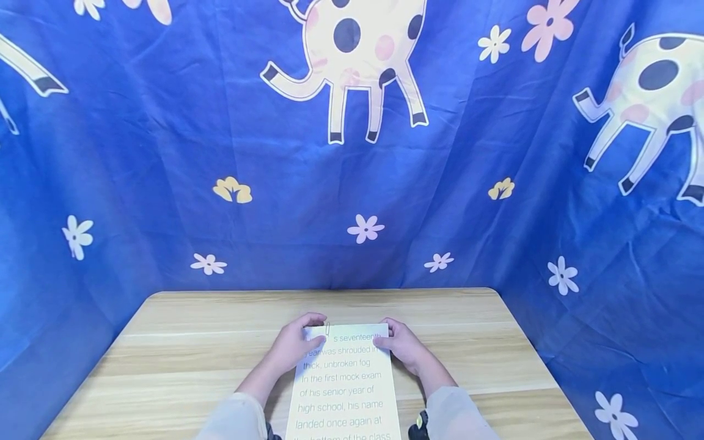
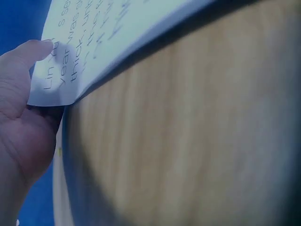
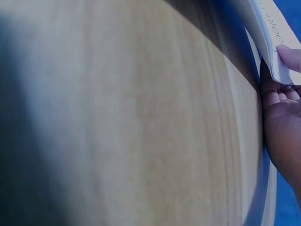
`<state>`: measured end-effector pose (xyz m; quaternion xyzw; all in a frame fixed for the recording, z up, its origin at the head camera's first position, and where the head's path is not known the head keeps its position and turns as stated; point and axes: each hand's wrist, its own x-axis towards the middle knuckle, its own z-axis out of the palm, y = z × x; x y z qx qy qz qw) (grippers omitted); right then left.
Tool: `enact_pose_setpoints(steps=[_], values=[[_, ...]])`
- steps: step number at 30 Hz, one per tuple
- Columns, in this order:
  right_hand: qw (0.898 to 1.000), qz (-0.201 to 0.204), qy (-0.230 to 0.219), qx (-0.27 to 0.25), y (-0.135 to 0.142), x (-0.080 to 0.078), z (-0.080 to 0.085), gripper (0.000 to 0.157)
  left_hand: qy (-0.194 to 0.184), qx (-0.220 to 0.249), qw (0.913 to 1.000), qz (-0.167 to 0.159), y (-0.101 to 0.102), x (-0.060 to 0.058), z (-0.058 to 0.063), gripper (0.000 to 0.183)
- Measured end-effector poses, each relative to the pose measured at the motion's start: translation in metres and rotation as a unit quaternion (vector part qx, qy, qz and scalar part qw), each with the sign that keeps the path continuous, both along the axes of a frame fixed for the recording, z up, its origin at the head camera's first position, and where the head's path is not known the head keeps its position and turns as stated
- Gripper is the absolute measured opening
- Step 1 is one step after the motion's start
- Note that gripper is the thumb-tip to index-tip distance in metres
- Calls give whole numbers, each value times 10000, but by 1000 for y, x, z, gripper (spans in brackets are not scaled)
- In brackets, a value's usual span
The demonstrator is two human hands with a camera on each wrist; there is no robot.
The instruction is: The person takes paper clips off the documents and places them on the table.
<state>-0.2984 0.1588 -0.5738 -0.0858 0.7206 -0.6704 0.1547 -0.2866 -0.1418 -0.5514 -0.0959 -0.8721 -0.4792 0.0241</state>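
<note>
A stack of printed paper sheets lies toward the front middle of the head view, with large text facing up. A paper clip sits on its top edge, near the left thumb. My left hand grips the top left corner, thumb on the printed face and fingers behind; the left wrist view shows this hand at the corner of the paper. At the top right corner, my right hand pinches the sheets the same way. Several layered edges of the paper show beside that hand in the right wrist view.
The wooden table spreads to both sides and beyond the hands. Blue fabric printed with cows and flowers hangs behind the table and along both sides. A dark band shows at the right wrist.
</note>
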Motion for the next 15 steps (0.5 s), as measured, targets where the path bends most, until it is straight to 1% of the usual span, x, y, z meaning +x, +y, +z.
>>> enact_pose_setpoints(steps=[7,15], values=[[10000,13,-13,-29,1,-1,0,21,86,345,9993,112,4,0,-6,42],[10000,-12,-62,-1,0,0,0,20,-33,577,9982,141,6,1,-9,37]])
